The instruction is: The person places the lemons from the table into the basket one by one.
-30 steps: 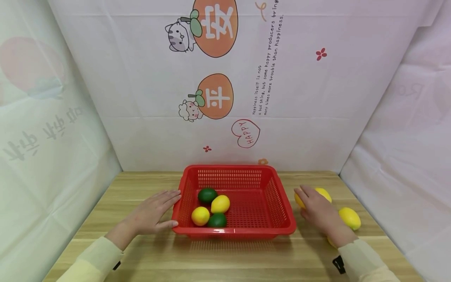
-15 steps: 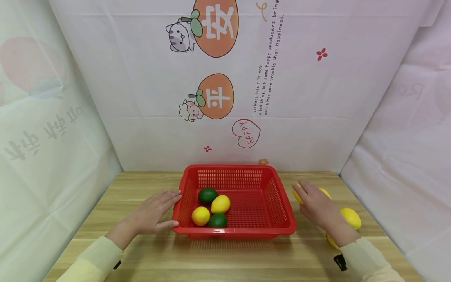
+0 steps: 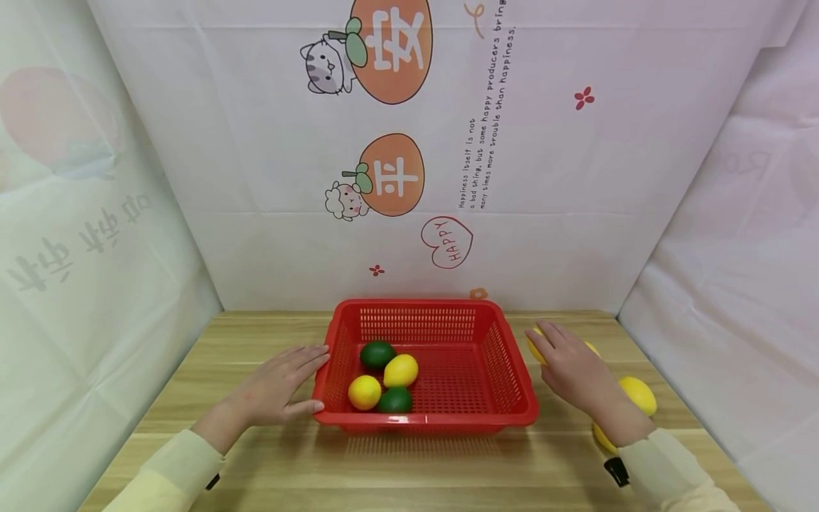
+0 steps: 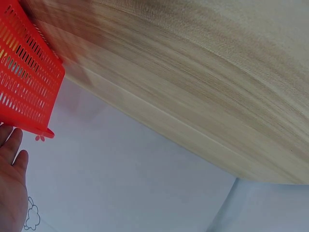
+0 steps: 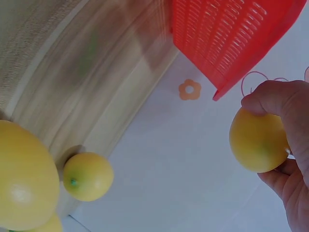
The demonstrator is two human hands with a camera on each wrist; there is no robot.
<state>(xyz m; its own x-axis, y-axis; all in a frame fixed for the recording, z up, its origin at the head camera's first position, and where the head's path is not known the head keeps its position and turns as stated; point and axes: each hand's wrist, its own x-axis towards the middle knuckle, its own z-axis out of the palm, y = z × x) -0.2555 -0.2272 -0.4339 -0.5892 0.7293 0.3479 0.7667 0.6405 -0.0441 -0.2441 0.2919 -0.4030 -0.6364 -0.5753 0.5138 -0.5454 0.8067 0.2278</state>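
A red plastic basket (image 3: 454, 419) stands on the wooden table, with two yellow lemons (image 3: 401, 371) and two dark green fruits (image 3: 377, 354) in its left half. My left hand (image 3: 271, 387) rests with fairly straight fingers against the basket's left rim. In the left wrist view, that hand (image 4: 10, 179) shows at the lower left beside the basket wall. To the right of the basket, my right hand (image 3: 579, 373) holds a lemon. The right wrist view shows this lemon (image 5: 258, 140) pinched between thumb and fingers, above the table.
More lemons (image 3: 636, 395) lie on the table at the right, partly hidden by the right hand and forearm. The right wrist view shows another lemon (image 5: 88, 176) near the table's back edge. White printed cloth (image 3: 512, 249) encloses the table at the back and both sides.
My right hand has lifted the lemon slightly and shifted it a little left and away, toward the basket. The left hand and basket have stayed put.
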